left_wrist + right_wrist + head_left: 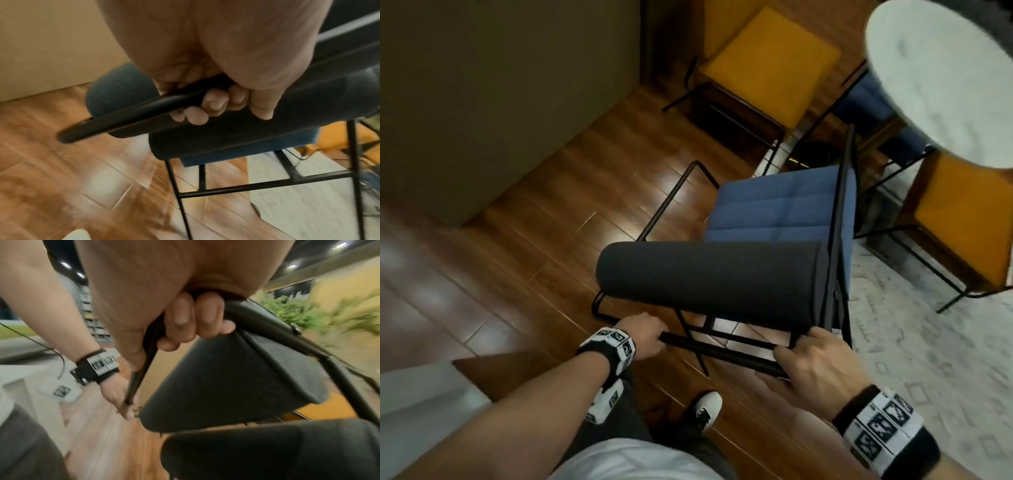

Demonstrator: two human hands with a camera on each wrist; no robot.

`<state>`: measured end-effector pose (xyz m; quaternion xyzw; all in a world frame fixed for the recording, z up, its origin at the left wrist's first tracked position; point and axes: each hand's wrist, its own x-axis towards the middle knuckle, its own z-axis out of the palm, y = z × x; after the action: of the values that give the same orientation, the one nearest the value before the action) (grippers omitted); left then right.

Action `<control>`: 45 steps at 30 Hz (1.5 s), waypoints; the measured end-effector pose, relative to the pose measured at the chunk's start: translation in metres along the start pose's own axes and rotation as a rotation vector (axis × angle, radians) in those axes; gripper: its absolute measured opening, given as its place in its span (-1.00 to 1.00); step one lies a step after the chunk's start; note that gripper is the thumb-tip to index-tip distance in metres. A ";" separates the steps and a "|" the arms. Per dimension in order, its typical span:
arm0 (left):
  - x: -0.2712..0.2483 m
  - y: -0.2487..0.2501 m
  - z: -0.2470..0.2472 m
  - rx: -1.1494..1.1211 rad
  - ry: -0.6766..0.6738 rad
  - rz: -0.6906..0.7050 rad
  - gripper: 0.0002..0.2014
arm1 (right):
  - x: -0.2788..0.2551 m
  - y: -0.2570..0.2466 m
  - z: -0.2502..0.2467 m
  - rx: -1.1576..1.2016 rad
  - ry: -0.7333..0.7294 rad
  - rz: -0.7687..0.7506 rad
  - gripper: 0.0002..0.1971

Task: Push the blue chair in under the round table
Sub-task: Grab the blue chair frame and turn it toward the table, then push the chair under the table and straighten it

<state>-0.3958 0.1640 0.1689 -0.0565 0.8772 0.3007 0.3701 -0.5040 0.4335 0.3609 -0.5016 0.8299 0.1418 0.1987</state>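
Both hands grip the blue chair's round black metal top rail.

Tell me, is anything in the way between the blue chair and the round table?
Nothing visible blocks the way. The blue chair is held by its black back bar, left hand and right hand both gripping it. Only bare floor and pale rug show between it and the round table. Yellow chairs stand at either side, and another blue seat is already tucked underneath.

Two yellow chairs, pale rug, wooden floor, green plants
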 end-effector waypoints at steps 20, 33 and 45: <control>0.056 0.272 0.119 0.565 -0.100 0.179 -0.24 | -0.232 0.130 0.266 0.361 -0.465 0.443 -0.60; 0.089 0.319 0.163 0.646 -0.126 0.073 -0.22 | -0.250 0.162 0.349 0.454 -0.518 0.521 -0.55; 0.068 0.281 0.160 0.411 0.003 0.194 -0.52 | -0.217 0.123 0.342 0.560 -0.382 0.604 -0.52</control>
<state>-0.4372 0.4920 0.1720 0.1043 0.9218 0.1500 0.3418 -0.4584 0.8070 0.1667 -0.1290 0.8938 0.0534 0.4261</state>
